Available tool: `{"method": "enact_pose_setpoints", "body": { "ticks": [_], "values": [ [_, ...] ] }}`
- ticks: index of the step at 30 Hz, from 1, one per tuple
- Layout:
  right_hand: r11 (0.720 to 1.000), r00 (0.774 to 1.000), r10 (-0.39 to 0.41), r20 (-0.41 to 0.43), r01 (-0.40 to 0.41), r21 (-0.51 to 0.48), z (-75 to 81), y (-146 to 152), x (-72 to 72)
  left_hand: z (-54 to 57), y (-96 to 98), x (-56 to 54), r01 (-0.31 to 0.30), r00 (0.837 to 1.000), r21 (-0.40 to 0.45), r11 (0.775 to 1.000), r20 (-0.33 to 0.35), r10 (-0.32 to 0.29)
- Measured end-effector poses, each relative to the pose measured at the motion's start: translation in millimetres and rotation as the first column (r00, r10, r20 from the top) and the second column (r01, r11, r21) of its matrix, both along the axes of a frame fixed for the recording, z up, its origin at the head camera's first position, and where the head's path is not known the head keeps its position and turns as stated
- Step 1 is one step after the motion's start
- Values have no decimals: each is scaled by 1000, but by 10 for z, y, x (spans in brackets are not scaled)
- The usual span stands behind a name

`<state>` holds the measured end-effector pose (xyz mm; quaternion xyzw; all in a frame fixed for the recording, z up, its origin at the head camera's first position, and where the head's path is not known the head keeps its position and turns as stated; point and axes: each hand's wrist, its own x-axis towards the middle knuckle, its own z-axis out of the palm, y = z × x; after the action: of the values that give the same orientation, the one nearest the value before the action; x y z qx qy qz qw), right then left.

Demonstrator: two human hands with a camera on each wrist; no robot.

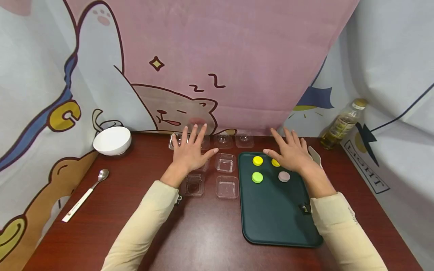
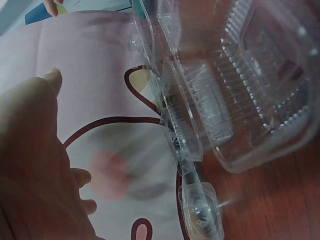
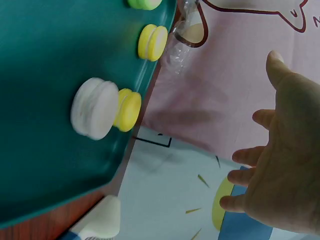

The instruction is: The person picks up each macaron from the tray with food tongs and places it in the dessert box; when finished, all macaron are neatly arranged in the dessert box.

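Note:
My left hand (image 1: 190, 152) is held over the clear plastic boxes with its fingers spread and nothing in its grasp. Under and beside it stand several square boxes, among them one (image 1: 225, 163) to its right and another (image 1: 227, 187) nearer me; clear lids (image 1: 244, 140) line the back. Fingers spread, my right hand (image 1: 293, 152) hovers over the far right of a dark green tray (image 1: 274, 214). On this tray sit a green macaron (image 1: 257, 177), a pale greyish macaron (image 3: 95, 108) and two yellow ones (image 3: 152, 42), one partly hidden by the right hand in the head view.
A white bowl (image 1: 112, 141) stands at the back left, with a white-handled spoon (image 1: 84, 194) in front of it. An oil bottle (image 1: 342, 126) is at the back right. Printed cloth (image 1: 254, 75) hangs behind the table.

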<state>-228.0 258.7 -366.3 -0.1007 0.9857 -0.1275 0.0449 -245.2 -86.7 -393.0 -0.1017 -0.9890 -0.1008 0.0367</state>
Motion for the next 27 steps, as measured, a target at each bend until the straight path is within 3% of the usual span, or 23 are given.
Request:
{"method": "enact_pose_setpoints", "body": {
  "ticks": [6,12,18,27],
  "values": [
    [999,999,-6,-50,3,-42,-35,246,71,-41,-34,49,50,999,91,995,-3,-50],
    [995,997,-60,-51,56,-88,-24,511,161,-46,-41,131,75,996,129,989,44,-82],
    [988,995,-100,-8,98,-121,-59,727,255,-55,-38,229,105,992,116,988,58,-113],
    [982,984,-179,-8,178,-64,-238,1069,385,-65,-9,357,139,986,106,985,74,-148]
  ]
}}
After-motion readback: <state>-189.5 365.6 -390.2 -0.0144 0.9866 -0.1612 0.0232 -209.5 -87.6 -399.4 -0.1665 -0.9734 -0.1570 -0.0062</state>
